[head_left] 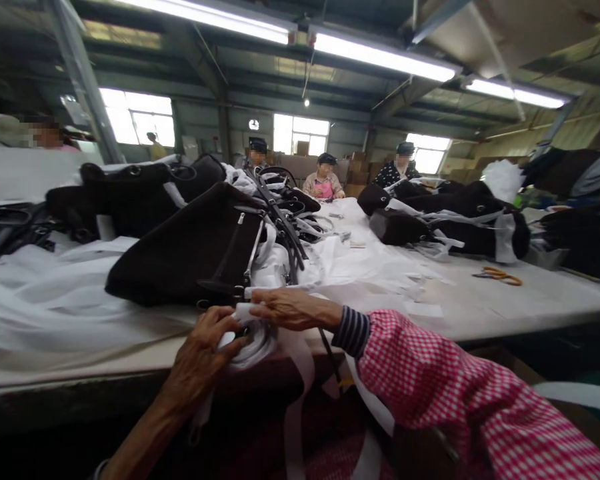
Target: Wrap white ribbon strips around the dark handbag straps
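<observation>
White strip (pixel 254 345): a coil of it sits at the near edge of the table (pixel 505 303), between both hands and just in front of the dark brown handbag (pixel 190 247).
Left hand (pixel 205 359): curled closed round the coil from below.
Right hand (pixel 290 308): palm down, with the fingers pinched on the strip's upper end and touching the coil.
Done: by the look of it, several turns are already wound. The black bags (pixel 450 223) farther along the table carry white wrapping.
Left: loose tails (pixel 293 407) of the strip hang unwound below the table edge, so the winding looks partway through.
Handbag: lies on its side on a white sheet (pixel 40 303), buckled straps trailing.
Nearby: orange-handled scissors (pixel 500 275) lie well apart to the right, and co-workers (pixel 325 179) sit at the far end.
</observation>
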`<state>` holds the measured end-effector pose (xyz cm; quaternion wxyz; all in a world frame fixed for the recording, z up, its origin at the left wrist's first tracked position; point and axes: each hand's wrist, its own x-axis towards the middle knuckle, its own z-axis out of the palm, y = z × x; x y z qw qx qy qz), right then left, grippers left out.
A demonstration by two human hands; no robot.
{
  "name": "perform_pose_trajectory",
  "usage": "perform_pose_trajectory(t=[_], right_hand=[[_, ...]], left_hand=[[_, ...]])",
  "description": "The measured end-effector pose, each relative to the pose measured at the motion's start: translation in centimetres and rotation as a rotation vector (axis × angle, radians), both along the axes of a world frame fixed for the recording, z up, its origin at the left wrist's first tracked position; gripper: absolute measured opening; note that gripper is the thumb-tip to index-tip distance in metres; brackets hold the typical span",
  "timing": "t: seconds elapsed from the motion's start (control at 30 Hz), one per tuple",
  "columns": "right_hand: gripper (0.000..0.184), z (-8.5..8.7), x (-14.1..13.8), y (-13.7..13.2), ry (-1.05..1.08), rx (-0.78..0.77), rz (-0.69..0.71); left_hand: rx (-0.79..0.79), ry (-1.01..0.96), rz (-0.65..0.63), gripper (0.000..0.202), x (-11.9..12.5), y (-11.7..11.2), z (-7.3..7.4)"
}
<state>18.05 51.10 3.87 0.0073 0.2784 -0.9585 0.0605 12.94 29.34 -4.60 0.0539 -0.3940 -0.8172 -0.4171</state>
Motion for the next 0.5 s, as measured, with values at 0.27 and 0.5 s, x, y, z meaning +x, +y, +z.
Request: perform_pose_trajectory(t=[0.27,0.5], right_hand=[[0.02,3.0,2.7,-1.2,-0.049,0.038,-0.195],[0.018,1.9,2.2,-2.4,0.004,0.148,-0.278]], left_hand=[[0.125,-0.089,0.042,0.012,0.9,0.3,0.3],[0.141,-0.1,0.025,0.01,0.7,0.4,0.5]])
